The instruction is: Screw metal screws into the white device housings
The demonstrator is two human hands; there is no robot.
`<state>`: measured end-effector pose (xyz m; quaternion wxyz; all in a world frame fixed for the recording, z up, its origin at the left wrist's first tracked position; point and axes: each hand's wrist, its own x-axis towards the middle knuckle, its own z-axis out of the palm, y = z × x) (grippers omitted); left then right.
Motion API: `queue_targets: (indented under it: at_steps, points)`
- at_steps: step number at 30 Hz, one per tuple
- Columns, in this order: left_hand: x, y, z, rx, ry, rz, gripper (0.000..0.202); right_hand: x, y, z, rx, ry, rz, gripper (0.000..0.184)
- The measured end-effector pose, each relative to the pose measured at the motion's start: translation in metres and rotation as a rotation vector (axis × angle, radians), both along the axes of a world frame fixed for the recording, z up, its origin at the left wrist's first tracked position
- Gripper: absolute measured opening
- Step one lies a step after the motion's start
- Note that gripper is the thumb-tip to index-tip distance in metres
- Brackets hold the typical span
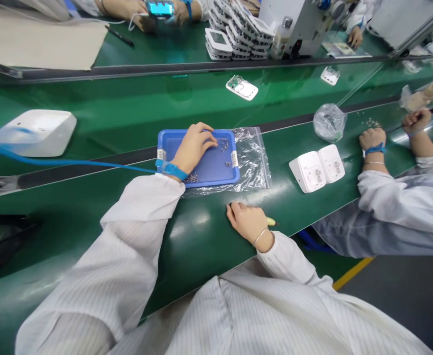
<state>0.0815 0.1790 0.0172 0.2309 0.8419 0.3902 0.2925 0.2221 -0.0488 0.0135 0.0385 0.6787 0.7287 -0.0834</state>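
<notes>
My left hand (194,149), wearing a blue wrist strap (172,169), reaches palm down over a shallow blue tray (187,133). Its fingers are bent but apart, close to a small pile of screws (224,144), with nothing visible in them. More screws (191,177) lie at the tray's near left corner, partly behind the wrist. A clear zip bag (253,158) lies beneath the tray. On the green bench in front of me, my right hand (248,222) is closed around a tool with a yellow-green end (271,222); most of the tool is hidden.
Two white housings (314,170) stand right of the bag, near a clear plastic bag (330,122). A co-worker's hands (372,139) are further right. Beyond the bench edge lie a white housing (46,133) and an opened white device (242,88). A blue cord (72,161) trails left.
</notes>
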Motion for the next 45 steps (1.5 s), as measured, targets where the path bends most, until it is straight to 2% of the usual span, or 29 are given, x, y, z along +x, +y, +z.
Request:
queue_targets:
  at_steps: [2,5,8,10,11,13,16,18,20,23,25,27,30,33,36,40,42,45]
  points:
    - [-0.012,-0.020,0.009,-0.059,-0.117,0.036,0.011,0.006,0.000,0.004,-0.007,0.029,0.002,0.043]
    - [-0.032,-0.065,0.024,-0.331,-0.248,0.161,0.012,0.024,-0.001,0.013,-0.013,0.074,-0.021,0.041]
    - [-0.053,-0.115,0.033,-0.594,-0.289,0.207,0.022,0.056,-0.003,0.023,0.158,0.125,-0.184,0.042]
    - [-0.067,-0.143,0.032,-0.699,-0.263,0.172,0.026,0.081,-0.004,0.025,0.337,0.085,-0.388,0.043]
    - [-0.073,-0.154,0.030,-0.733,-0.260,0.163,0.026,0.092,-0.004,0.025,0.379,0.027,-0.490,0.049]
    - [-0.081,-0.171,0.021,-0.753,-0.291,0.195,0.023,0.108,-0.001,0.024,0.319,-0.134,-0.632,0.064]
    - [-0.084,-0.190,0.008,-0.703,-0.398,0.288,0.017,0.112,0.002,0.026,0.169,-0.277,-0.678,0.068]
    - [-0.082,-0.201,0.002,-0.678,-0.455,0.276,0.014,0.101,0.001,0.033,0.155,-0.237,-0.642,0.062]
    - [-0.078,-0.208,0.000,-0.653,-0.462,0.212,0.011,0.084,-0.004,0.042,0.127,-0.071,-0.530,0.051]
    - [-0.073,-0.212,0.001,-0.665,-0.441,0.156,0.013,0.049,-0.015,0.051,0.013,0.282,-0.209,0.039]
    - [-0.073,-0.212,0.001,-0.708,-0.449,0.148,0.017,0.023,-0.023,0.052,-0.079,0.465,0.020,0.039]
    - [-0.074,-0.212,0.000,-0.714,-0.443,0.142,0.017,-0.003,-0.029,0.050,-0.149,0.561,0.173,0.044]
    - [-0.078,-0.212,-0.002,-0.670,-0.426,0.162,0.015,-0.033,-0.033,0.042,-0.158,0.527,0.221,0.047]
    - [-0.081,-0.212,-0.002,-0.697,-0.485,0.161,0.018,-0.044,-0.032,0.035,-0.084,0.449,0.245,0.043]
    - [-0.083,-0.212,0.000,-0.755,-0.554,0.118,0.021,-0.041,-0.031,0.030,0.052,0.516,0.305,0.036]
    - [-0.083,-0.214,0.003,-0.796,-0.520,0.060,0.030,-0.034,-0.032,0.030,0.206,0.525,0.347,0.028]
    - [-0.084,-0.217,0.004,-0.760,-0.485,0.074,0.031,-0.032,-0.033,0.031,0.232,0.527,0.349,0.025]
    - [-0.084,-0.218,0.004,-0.682,-0.475,0.065,0.028,-0.032,-0.033,0.034,0.176,0.629,0.308,0.022]
